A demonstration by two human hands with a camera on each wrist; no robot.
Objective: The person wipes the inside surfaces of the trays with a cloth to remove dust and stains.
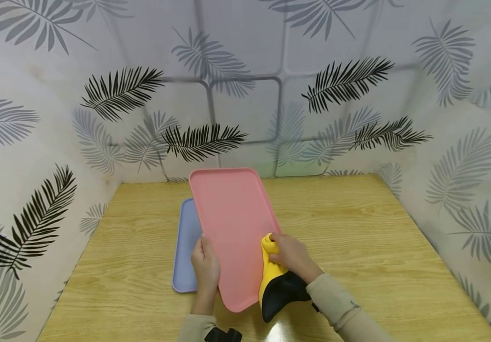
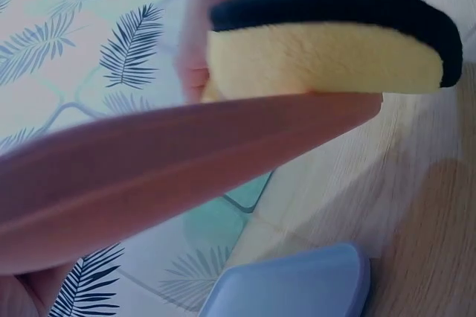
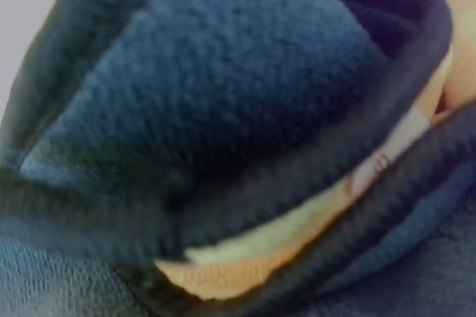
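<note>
A pink rectangular tray [image 1: 234,213] is held tilted above the table, and my left hand [image 1: 206,268] grips its left edge with the thumb on the upper side. In my right hand [image 1: 293,255] is a bunched yellow and black cloth [image 1: 273,270], lying against the tray's right edge. The cloth's black part hangs below that hand. From the left wrist, the yellow side of the cloth [image 2: 320,56] touches the pink tray [image 2: 186,153]. Dark fabric folds of the cloth [image 3: 223,71] fill most of the right wrist view, hiding most of the fingers.
A blue tray [image 1: 184,256] lies on the wooden table [image 1: 356,247], partly covered by the pink one in the head view. Leaf-patterned sheeting [image 1: 245,114] rises behind the table and along both sides.
</note>
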